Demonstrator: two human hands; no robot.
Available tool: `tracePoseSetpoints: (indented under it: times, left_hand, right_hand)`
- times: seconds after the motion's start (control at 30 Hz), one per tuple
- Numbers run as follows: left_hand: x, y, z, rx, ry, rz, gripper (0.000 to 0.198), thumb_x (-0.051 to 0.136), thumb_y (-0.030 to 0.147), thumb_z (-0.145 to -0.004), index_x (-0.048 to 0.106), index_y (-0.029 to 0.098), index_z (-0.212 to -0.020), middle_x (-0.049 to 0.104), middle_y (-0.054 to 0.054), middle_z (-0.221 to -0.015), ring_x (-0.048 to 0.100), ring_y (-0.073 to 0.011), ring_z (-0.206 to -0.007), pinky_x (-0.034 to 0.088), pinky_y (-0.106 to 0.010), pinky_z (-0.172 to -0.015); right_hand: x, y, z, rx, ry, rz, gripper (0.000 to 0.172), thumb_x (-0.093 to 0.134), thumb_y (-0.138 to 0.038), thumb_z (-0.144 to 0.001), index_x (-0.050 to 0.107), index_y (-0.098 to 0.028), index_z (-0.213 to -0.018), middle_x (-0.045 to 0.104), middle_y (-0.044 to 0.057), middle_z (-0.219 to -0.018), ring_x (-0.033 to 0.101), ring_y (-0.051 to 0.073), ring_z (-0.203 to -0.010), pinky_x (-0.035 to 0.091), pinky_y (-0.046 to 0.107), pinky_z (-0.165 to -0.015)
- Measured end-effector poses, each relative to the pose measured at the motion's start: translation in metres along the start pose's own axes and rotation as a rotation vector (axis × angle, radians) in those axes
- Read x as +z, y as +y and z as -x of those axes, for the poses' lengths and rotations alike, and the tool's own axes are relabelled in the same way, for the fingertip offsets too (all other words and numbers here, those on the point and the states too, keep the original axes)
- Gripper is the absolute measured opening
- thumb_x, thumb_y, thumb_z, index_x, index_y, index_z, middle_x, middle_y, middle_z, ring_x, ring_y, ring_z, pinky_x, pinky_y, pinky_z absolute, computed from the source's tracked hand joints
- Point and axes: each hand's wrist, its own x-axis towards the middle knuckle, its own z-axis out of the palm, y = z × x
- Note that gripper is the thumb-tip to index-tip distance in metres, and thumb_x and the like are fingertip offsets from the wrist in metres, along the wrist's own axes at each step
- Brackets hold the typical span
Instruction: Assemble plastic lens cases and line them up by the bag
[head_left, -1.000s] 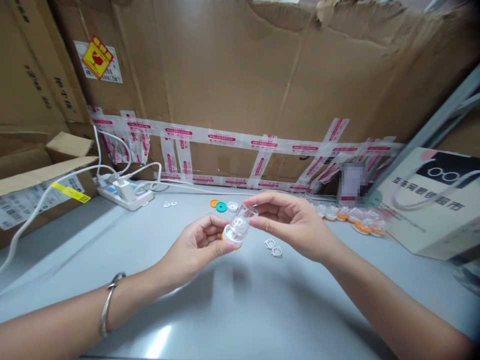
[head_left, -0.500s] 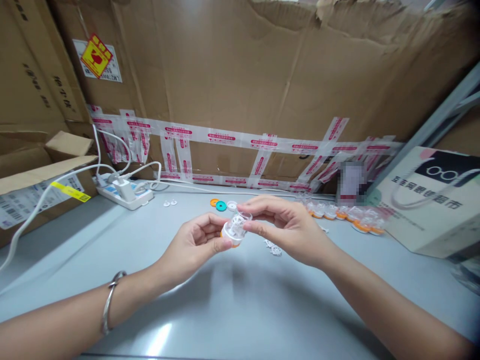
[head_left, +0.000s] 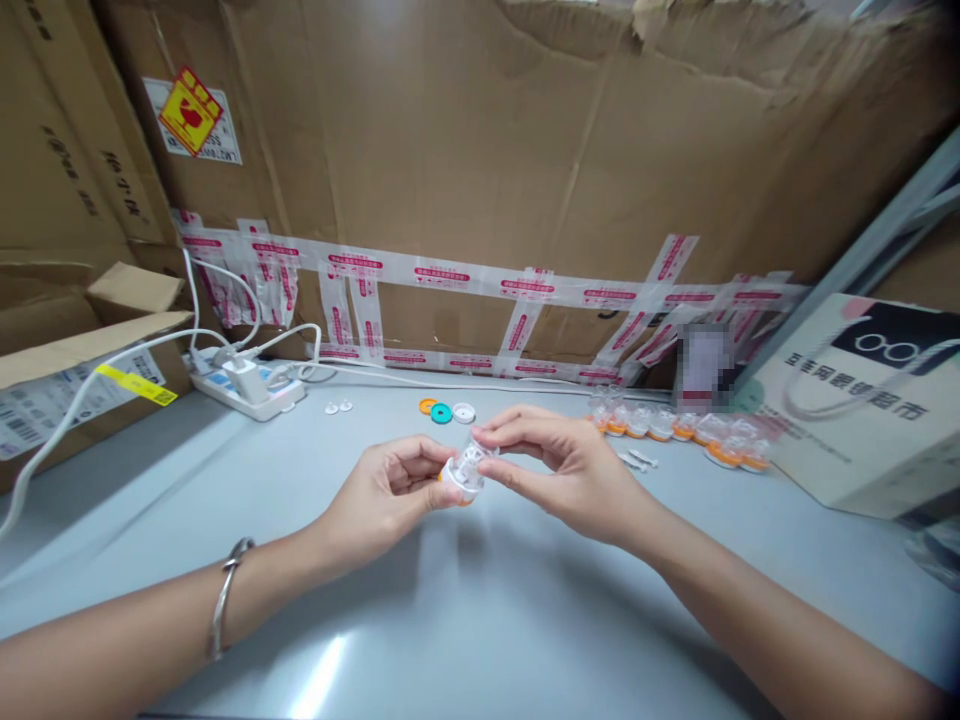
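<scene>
1. Brown cardboard (head_left: 465, 150), crossed by red-and-white tape, backs a pale bench (head_left: 420, 620).
2. Near the centre of the frame, the left hand (head_left: 397, 490) pinches a white-and-orange base (head_left: 461, 487) between thumb and fingers, holding it tilted above the bench.
3. Just right of it, the right hand (head_left: 570, 465) pinches a clear cup (head_left: 490, 446) over the base's white inner part; its fingertips hide some of the cup, so whether it is fully seated cannot be told.
4. Both forearms reach in from the lower corners, the left wearing a bangle (head_left: 219, 610).
5. Beyond the hands, at centre, lie an orange disc (head_left: 428, 406), a teal disc (head_left: 441, 414) and a white disc (head_left: 464, 413).
6. Right of centre, clear-and-orange pieces (head_left: 660, 425) stand in a row behind small white parts (head_left: 637, 461), near a paper bag (head_left: 847, 420).
7. At left, a power strip (head_left: 259, 400) sits beside an open box (head_left: 75, 400).
</scene>
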Motion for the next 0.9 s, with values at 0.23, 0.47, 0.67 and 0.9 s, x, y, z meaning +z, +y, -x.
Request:
tracePoseSetpoints:
  times: [0.23, 0.47, 0.67, 0.9]
  left_hand:
    - [0.003, -0.011, -0.002, 0.046, 0.111, -0.083, 0.023, 0.067, 0.029, -0.071, 0.060, 0.014, -0.086, 0.069, -0.006, -0.086, 0.064, -0.0193, -0.082, 0.050, -0.031, -0.078]
    - [0.004, -0.006, -0.007, 0.045, 0.046, -0.025, 0.022, 0.063, 0.028, -0.078, 0.058, 0.013, -0.093, 0.068, -0.006, -0.089, 0.063, -0.0166, -0.085, 0.049, -0.030, -0.082]
    - [-0.002, -0.003, -0.015, 0.075, -0.032, 0.041, 0.021, 0.064, 0.026, -0.079, 0.059, 0.015, -0.096, 0.066, -0.004, -0.096, 0.061, -0.0164, -0.092, 0.046, -0.030, -0.086]
    - [-0.008, -0.022, -0.035, -0.001, -0.078, 0.063, 0.029, 0.062, 0.031, -0.079, 0.063, 0.014, -0.103, 0.067, -0.007, -0.105, 0.060, -0.0211, -0.101, 0.042, -0.034, -0.095]
  right_hand:
    - [0.015, 0.018, 0.002, 0.025, 0.128, 0.006, 0.013, 0.067, -0.027, -0.073, 0.068, -0.019, -0.083, 0.065, 0.007, -0.092, 0.063, 0.019, -0.090, 0.052, 0.038, -0.084]
    - [0.010, 0.017, -0.005, 0.168, 0.063, -0.149, 0.022, 0.066, -0.034, -0.073, 0.056, -0.019, -0.084, 0.064, 0.004, -0.090, 0.062, 0.014, -0.080, 0.052, 0.031, -0.074]
    - [0.005, 0.019, -0.010, 0.173, -0.005, 0.022, 0.029, 0.057, -0.042, -0.079, 0.054, -0.020, -0.098, 0.055, -0.002, -0.070, 0.054, 0.011, -0.063, 0.044, 0.025, -0.058]
    - [0.001, 0.040, -0.010, 0.058, -0.032, 0.148, 0.024, 0.052, -0.035, -0.084, 0.052, -0.020, -0.102, 0.057, -0.002, -0.072, 0.053, 0.011, -0.062, 0.042, 0.024, -0.060]
